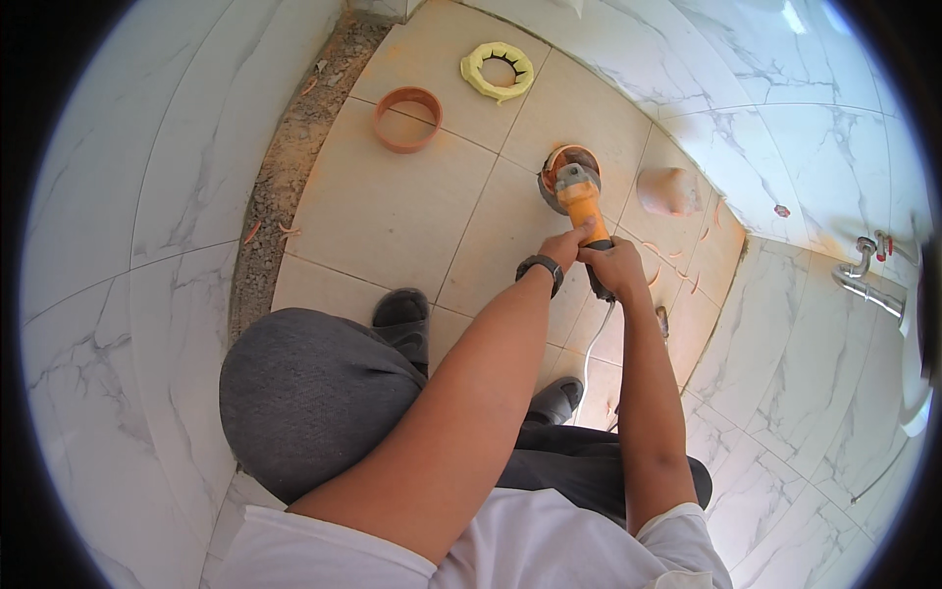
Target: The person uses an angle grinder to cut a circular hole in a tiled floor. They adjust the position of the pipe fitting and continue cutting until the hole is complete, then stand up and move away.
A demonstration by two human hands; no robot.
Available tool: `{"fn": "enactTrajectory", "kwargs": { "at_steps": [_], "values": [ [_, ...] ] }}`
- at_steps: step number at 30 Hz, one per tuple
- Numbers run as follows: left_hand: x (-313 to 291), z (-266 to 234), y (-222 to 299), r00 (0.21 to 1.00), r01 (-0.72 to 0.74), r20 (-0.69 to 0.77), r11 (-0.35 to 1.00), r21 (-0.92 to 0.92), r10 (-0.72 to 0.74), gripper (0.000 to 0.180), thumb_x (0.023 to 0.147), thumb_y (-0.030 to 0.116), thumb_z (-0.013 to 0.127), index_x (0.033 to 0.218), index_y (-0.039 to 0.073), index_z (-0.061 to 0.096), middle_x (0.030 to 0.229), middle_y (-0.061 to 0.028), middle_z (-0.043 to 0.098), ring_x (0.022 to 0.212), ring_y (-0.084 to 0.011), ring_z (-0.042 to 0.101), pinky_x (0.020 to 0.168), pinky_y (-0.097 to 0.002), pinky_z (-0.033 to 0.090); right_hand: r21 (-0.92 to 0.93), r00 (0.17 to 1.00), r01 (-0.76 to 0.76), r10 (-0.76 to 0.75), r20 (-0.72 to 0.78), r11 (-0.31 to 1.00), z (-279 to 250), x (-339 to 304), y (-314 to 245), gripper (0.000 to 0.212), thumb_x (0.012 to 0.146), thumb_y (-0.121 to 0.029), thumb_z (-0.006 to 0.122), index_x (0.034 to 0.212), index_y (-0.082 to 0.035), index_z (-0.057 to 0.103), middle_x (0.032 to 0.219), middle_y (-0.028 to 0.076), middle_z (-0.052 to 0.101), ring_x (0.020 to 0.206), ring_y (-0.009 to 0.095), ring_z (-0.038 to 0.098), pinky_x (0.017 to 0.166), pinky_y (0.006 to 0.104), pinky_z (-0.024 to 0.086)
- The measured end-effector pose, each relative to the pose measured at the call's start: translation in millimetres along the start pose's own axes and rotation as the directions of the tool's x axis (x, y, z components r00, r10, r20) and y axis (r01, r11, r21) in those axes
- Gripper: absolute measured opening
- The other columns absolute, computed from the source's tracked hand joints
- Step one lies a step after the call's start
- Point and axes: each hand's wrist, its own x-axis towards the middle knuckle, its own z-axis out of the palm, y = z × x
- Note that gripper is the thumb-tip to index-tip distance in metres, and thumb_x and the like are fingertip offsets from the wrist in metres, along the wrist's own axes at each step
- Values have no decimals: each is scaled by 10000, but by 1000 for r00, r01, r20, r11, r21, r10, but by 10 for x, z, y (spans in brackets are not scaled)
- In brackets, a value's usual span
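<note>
- Both my hands are on one tool, the angle grinder (586, 203): orange body, grey head, dark rear end.
- Left hand (566, 245): fingers curled round the orange body, gripping it; dark watch (542, 274) on that wrist.
- Right hand (615, 268): just beside the left, wrapped round the dark rear part, gripping it too.
- Grinder is over the tiled floor (392, 221), nearer its right edge than its left, head toward the far edge.
- Orange-brown rim (581, 152) shows at the disc end; can't tell if the disc is touching it.
- White cord (590, 358) runs from the grinder's rear back past my right sandal (555, 401).
- Terracotta ring (404, 147) lies toward the floor's far left corner, apart from the tool.
- Pale yellow ring (474, 75), notched inside, near the far edge, right of the terracotta one.
- Pale pinkish lump (668, 191) by the right edge, right of the grinder head; can't tell what it is.
- Curled orange shavings (696, 284) scattered along the right edge; a few more by the left edge.
- Rough broken strip (270, 196) runs along the left edge.
- My left sandal (400, 309) is on the floor, toward the near left corner.
</note>
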Motion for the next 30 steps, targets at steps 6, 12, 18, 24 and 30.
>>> {"fn": "enactTrajectory", "kwargs": {
  "at_steps": [6,12,18,24,30],
  "values": [
    [-31,-3,-17,999,-41,-25,999,-10,41,625,923,532,678,1192,-31,647,1096,-106,689,1010,-181,613,1024,-345,378,-39,1000,21,-21,-8,999,3,8,-6,572,631,-449,826,863,55,690,764,183,709,684,280,699,648,373,540],
    [-30,18,-9,1000,-13,-24,1000,10,13,628,911,558,676,1155,-19,661,1072,-99,701,1012,-174,616,1092,-350,301,-49,1000,8,-9,-22,999,-21,-62,-78,583,630,-453,825,868,61,692,765,186,709,692,290,703,651,376,541],
    [-42,3,9,1000,-26,1,1000,8,26,645,918,555,665,1186,-32,650,1102,-105,697,1073,-179,601,1113,-361,270,-28,999,33,-33,-7,999,-12,-5,-39,582,640,-451,821,890,58,693,779,191,712,707,289,708,655,377,542],
    [-126,34,46,1000,-25,19,999,35,24,713,915,560,666,1259,-63,617,1228,-147,653,1212,-196,542,1149,-378,252,-83,1000,12,-14,-17,996,-8,-25,-2,587,648,-451,816,905,62,693,789,192,714,721,289,709,675,383,544],
    [-292,147,235,999,-47,-5,997,61,47,747,890,574,679,1239,-85,635,1192,-173,675,1157,-197,605,1048,-320,403,-6,998,42,-42,-48,999,-8,-3,70,551,662,-440,809,894,45,687,777,181,711,706,282,701,664,380,535]
  ]
}}
